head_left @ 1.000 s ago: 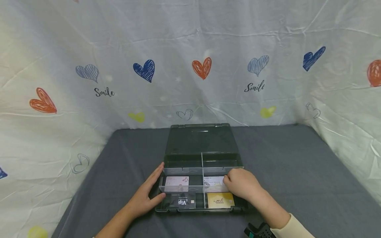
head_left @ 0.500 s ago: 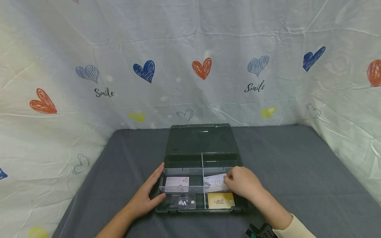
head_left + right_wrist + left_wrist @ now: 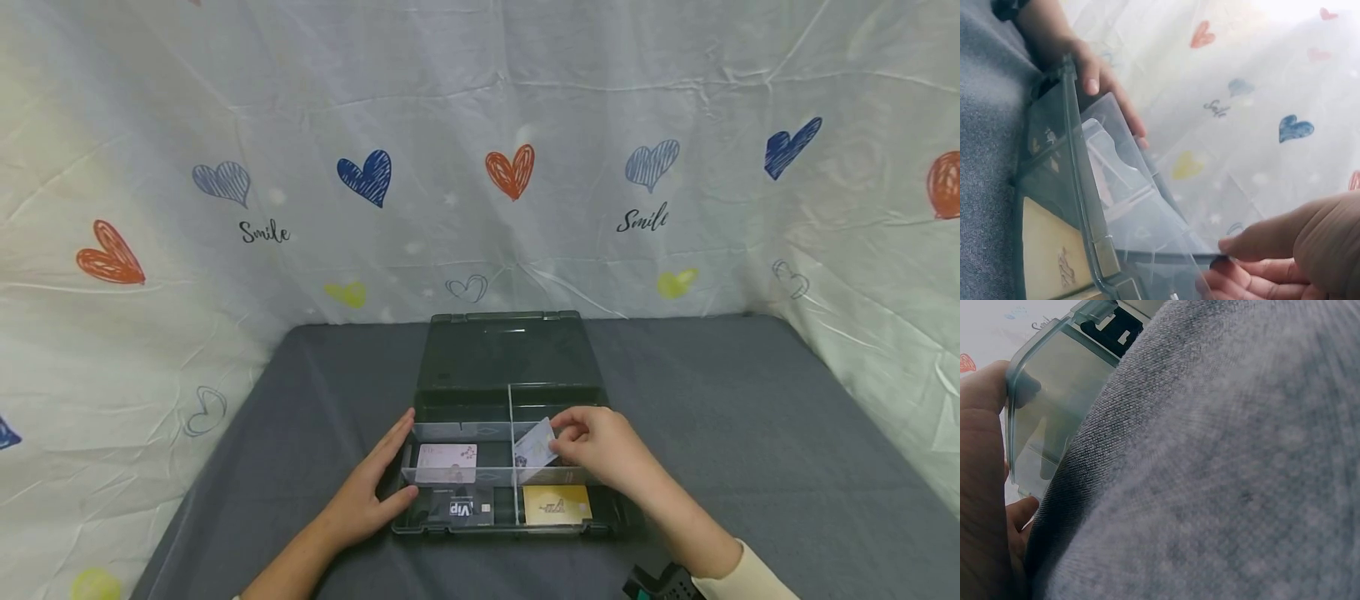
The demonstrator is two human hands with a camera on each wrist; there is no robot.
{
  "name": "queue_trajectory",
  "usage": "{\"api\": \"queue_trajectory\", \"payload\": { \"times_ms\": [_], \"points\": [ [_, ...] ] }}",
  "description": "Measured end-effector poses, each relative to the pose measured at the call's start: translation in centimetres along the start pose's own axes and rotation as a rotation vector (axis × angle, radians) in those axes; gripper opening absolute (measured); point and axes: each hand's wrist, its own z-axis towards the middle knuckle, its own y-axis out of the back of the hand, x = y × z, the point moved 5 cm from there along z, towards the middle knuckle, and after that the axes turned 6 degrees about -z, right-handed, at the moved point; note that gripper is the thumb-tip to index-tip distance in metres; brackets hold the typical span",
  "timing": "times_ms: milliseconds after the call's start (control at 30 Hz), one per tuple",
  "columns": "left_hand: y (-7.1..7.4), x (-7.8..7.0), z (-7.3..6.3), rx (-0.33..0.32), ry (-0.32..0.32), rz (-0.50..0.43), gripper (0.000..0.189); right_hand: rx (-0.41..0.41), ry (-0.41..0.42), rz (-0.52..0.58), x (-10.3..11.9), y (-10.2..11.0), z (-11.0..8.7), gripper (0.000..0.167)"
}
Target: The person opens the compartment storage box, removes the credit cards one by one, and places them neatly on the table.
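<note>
One white card (image 3: 533, 447) stood tilted in the box (image 3: 510, 358), middle right, pinched by thumb and fingertips of your right hand (image 3: 600, 443), your left hand (image 3: 366, 502) resting fingers-straight against the side — seemingly a lifting-out step, next calling for height over the divider (image 3: 558, 476).

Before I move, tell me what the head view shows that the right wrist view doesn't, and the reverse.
Only the head view: the cream right sleeve and the black device by the right wrist.

Only the right wrist view: a dark object by the left forearm.

Both: the left hand against the open box, the right hand, the yellow card and the heart-printed backdrop.
</note>
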Motion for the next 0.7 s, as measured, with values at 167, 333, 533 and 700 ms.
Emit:
{"api": "queue_trajectory", "payload": {
  "times_ms": [167,333,533,700],
  "points": [
    [0.0,0.0,-0.1,0.001,0.009,0.003,0.086,0.074,0.023,0.164,-0.4,-0.4,0.3,0.034],
    [0.1,0.0,0.0,0.000,0.010,0.007,0.086,0.119,0.053,0.195,-0.6,-0.4,0.4,0.050],
    [0.0,0.0,0.0,0.000,0.010,0.013,0.086,0.131,0.048,0.214,-0.7,0.5,0.4,0.049],
    [0.0,0.0,0.0,0.001,0.011,0.019,0.086,0.120,0.045,0.222,-0.5,1.7,0.2,0.046]
  ]
}}
